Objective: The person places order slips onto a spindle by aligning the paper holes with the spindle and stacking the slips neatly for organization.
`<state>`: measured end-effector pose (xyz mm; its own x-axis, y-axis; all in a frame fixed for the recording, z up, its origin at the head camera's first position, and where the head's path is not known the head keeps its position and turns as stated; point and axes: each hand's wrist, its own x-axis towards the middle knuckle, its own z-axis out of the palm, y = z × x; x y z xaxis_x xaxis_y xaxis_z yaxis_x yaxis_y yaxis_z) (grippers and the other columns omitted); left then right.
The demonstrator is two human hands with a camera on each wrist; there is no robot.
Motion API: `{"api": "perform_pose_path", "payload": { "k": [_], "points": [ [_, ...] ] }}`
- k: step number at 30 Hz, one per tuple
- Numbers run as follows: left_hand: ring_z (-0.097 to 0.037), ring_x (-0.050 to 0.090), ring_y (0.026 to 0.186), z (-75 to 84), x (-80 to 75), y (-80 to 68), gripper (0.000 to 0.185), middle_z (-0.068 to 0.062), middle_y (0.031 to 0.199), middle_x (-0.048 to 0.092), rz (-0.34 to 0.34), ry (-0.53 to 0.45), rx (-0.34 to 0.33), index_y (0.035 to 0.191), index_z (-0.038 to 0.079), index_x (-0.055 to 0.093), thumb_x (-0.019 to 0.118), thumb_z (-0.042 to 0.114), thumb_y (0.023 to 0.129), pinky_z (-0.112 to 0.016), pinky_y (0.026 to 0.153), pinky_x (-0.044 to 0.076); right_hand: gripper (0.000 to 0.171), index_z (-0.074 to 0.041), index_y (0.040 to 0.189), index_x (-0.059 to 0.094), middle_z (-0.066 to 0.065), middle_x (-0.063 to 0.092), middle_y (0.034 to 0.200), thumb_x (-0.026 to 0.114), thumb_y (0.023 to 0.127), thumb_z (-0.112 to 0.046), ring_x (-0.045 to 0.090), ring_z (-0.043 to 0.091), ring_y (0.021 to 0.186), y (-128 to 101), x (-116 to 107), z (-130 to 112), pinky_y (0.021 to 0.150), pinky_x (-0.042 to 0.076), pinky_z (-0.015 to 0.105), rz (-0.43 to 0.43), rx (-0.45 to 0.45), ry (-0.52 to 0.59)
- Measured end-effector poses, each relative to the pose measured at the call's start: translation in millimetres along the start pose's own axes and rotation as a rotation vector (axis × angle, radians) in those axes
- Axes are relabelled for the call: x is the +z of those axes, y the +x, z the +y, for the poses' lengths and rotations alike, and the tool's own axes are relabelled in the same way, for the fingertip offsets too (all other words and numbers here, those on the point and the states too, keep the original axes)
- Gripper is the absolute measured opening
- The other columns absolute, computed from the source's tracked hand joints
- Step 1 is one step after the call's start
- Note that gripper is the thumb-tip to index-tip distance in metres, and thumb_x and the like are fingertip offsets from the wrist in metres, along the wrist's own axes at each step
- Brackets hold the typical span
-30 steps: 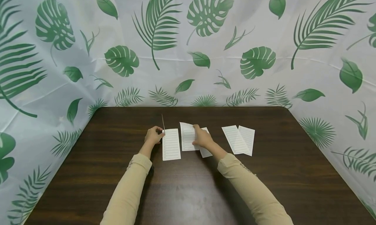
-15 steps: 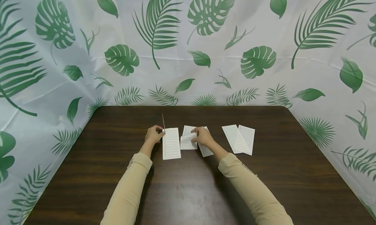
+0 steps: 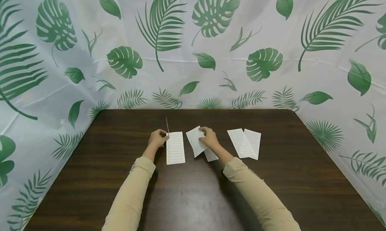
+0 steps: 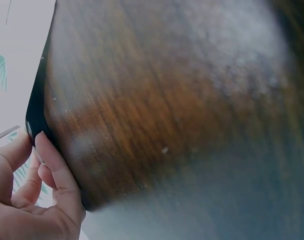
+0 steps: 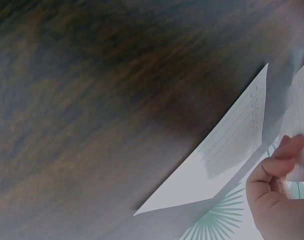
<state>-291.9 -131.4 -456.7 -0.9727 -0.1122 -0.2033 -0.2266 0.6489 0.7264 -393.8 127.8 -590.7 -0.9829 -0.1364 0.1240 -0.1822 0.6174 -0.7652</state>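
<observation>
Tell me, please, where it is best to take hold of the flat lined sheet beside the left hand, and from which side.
Take the sheet at its near short edge, coming from the person's side. It lies flat on the table, so a corner likely needs lifting first. The left hand sits at its far left corner, and the right hand holds another paper to its right; the near edge is free.

I see a dark wooden table (image 3: 193, 197); near its far edge lie lined paper slips (image 3: 175, 147), two overlapping (image 3: 245, 143) rightward.
</observation>
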Motion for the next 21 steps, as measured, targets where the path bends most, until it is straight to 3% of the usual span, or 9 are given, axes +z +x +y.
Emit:
{"api": "perform_pose_path", "payload": {
  "k": [1, 2, 5, 7, 9, 12, 17, 21],
  "points": [
    [-0.015, 0.06, 0.062, -0.2, 0.3, 0.3, 0.03, -0.026, 0.129, 0.045, 0.0, -0.005, -0.002, 0.118, 0.005, 0.057, 0.06, 0.022, 0.093, -0.026, 0.062, 0.057, 0.053, -0.009, 0.126, 0.056, 0.016, 0.068, 0.104, 0.068, 0.075, -0.002, 0.065, 0.025, 0.082, -17.2, -13.5, -30.2, 0.063, 0.056, 0.032, -0.001, 0.017, 0.027],
    [-0.016, 0.06, 0.063, -0.6, 0.5, 0.5, 0.03, -0.025, 0.129, 0.046, 0.002, -0.009, -0.003, 0.118, 0.005, 0.057, 0.06, 0.021, 0.093, -0.026, 0.062, 0.057, 0.057, -0.004, 0.129, 0.051, 0.018, 0.069, 0.101, 0.069, 0.075, -0.001, 0.066, 0.025, 0.078, -26.9, -21.1, -44.8, 0.061, 0.056, 0.031, 0.002, 0.013, 0.063],
    [-0.018, 0.062, 0.065, -1.4, 1.6, 1.3, 0.03, -0.024, 0.125, 0.05, 0.012, -0.021, -0.008, 0.118, 0.005, 0.058, 0.061, 0.021, 0.093, -0.027, 0.061, 0.057, 0.06, 0.0, 0.131, 0.048, 0.02, 0.069, 0.101, 0.072, 0.077, -0.004, 0.068, 0.028, 0.082, -40.2, -35.5, -69.6, 0.069, 0.058, 0.035, -0.041, 0.115, 0.103],
    [-0.017, 0.061, 0.065, -2.1, 2.4, 1.8, 0.029, -0.022, 0.121, 0.054, 0.026, -0.047, -0.018, 0.117, 0.005, 0.058, 0.061, 0.02, 0.092, -0.026, 0.06, 0.057, 0.049, 0.002, 0.118, 0.057, 0.017, 0.069, 0.092, 0.074, 0.074, -0.007, 0.066, 0.024, 0.074, -28.8, -26.6, -49.4, 0.061, 0.056, 0.032, -0.009, 0.132, 0.091],
    [-0.015, 0.059, 0.061, -2.7, 3.1, 2.3, 0.028, -0.022, 0.117, 0.057, 0.043, -0.081, -0.03, 0.116, 0.005, 0.059, 0.061, 0.02, 0.092, -0.024, 0.057, 0.056, 0.034, -0.004, 0.102, 0.065, 0.01, 0.069, 0.084, 0.078, 0.072, -0.014, 0.063, 0.019, 0.069, -18.4, -18.8, -29.7, 0.056, 0.053, 0.029, 0.015, 0.158, 0.075],
    [-0.01, 0.053, 0.056, -3.3, 4.2, 3.0, 0.025, -0.022, 0.113, 0.059, 0.077, -0.147, -0.047, 0.114, 0.005, 0.06, 0.061, 0.018, 0.092, -0.022, 0.053, 0.055, 0.021, -0.006, 0.084, 0.067, 0.005, 0.067, 0.073, 0.078, 0.074, -0.021, 0.059, 0.015, 0.063, -5.3, -6.7, 0.3, 0.051, 0.047, 0.026, 0.058, 0.122, 0.065],
    [-0.017, 0.059, 0.063, -3.3, 4.1, 0.4, 0.02, -0.023, 0.111, 0.062, 0.134, -0.22, -0.049, 0.109, 0.003, 0.063, 0.058, 0.012, 0.092, -0.019, 0.049, 0.055, 0.017, -0.009, 0.082, 0.067, 0.004, 0.068, 0.073, 0.074, 0.077, -0.023, 0.06, 0.016, 0.064, 12.8, 8.0, 32.9, 0.051, 0.048, 0.029, 0.062, 0.176, 0.064],
    [-0.029, 0.063, 0.084, -3.5, 1.8, -3.9, 0.017, -0.021, 0.108, 0.066, 0.18, -0.23, -0.041, 0.106, 0.003, 0.065, 0.057, 0.009, 0.092, -0.019, 0.05, 0.055, 0.018, -0.01, 0.082, 0.065, 0.002, 0.068, 0.075, 0.074, 0.076, -0.025, 0.059, 0.013, 0.064, 8.7, 3.1, 24.0, 0.049, 0.049, 0.028, 0.061, 0.215, 0.102]
  ]
}}
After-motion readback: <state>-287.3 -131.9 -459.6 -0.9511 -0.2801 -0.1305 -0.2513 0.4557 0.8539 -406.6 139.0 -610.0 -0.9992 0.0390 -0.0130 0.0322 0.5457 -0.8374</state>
